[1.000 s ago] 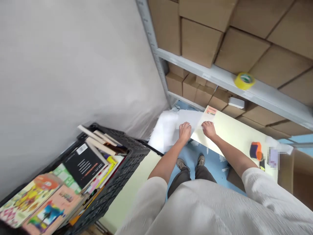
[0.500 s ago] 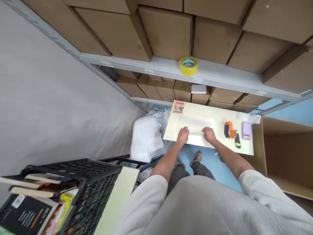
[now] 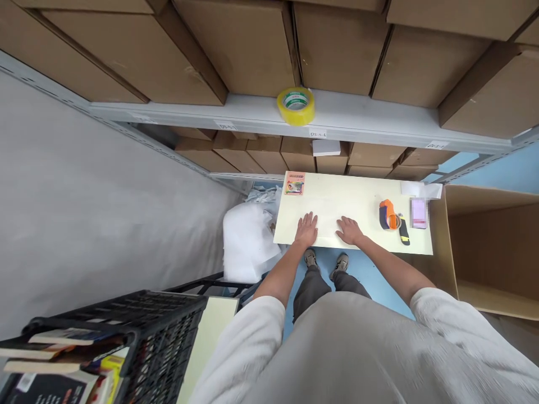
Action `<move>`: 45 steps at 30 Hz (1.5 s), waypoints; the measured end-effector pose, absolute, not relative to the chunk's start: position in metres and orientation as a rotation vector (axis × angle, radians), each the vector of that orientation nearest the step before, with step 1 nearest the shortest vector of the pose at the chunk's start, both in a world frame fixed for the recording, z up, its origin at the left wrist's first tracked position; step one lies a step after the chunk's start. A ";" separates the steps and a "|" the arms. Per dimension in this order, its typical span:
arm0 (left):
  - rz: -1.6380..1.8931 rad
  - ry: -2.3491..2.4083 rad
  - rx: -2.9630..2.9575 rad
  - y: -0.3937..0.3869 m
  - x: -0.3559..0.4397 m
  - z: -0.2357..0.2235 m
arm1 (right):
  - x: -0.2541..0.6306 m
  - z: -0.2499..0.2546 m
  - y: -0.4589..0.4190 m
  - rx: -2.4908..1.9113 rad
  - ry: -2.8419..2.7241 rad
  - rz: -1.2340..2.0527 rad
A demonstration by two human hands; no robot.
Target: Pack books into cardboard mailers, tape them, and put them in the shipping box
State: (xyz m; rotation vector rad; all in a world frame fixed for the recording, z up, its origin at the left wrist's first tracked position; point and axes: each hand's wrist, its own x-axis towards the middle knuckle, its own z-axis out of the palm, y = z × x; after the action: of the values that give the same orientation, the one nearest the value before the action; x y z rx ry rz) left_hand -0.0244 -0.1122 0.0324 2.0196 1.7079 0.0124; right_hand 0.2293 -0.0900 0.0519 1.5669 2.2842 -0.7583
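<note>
My left hand (image 3: 306, 229) lies with fingers spread on the front part of a pale yellow tabletop (image 3: 357, 196). To its right, my right hand (image 3: 348, 230) rests there too, fingers stretched out and holding nothing. A faint whitish patch shows between and beyond the hands; whether a thin sheet lies there I cannot tell. Near the far left corner lies a small pink printed booklet (image 3: 294, 183). Right of my right hand stand an orange tape dispenser (image 3: 388, 214) and, touching or close to it, a black-and-yellow utility knife (image 3: 403, 231).
A phone-like item (image 3: 419, 213) and white paper (image 3: 421, 189) lie at the table's right end. An open carton (image 3: 492, 241) stands to the right, white foam sheets (image 3: 246, 241) to the left. Yellow tape (image 3: 296, 106) sits on the shelf. A black crate (image 3: 164, 336) holds books.
My fingers have gone from curled at a thin white sheet's near edge to flat and spread. The sheet's outline no longer shows clearly. The camera view has shifted slightly.
</note>
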 end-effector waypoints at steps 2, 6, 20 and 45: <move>-0.014 1.675 2.017 -0.111 -0.031 0.032 | 0.226 0.049 -0.090 1.579 2.257 -0.756; 0.002 1.672 2.060 -0.116 -0.045 0.034 | 0.218 0.050 -0.089 1.621 2.219 -0.727; 0.127 1.668 2.033 -0.064 -0.107 0.027 | 0.121 0.052 -0.031 2.199 1.993 -1.052; 0.182 1.598 1.890 -0.004 -0.142 -0.002 | 0.009 0.020 0.078 2.601 1.375 -2.024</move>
State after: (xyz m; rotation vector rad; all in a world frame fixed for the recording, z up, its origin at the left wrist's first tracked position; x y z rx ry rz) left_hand -0.1418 -0.0036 -0.0021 1.8902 1.5978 0.1824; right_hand 0.0087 0.0781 0.0195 2.6014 1.3747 -2.0240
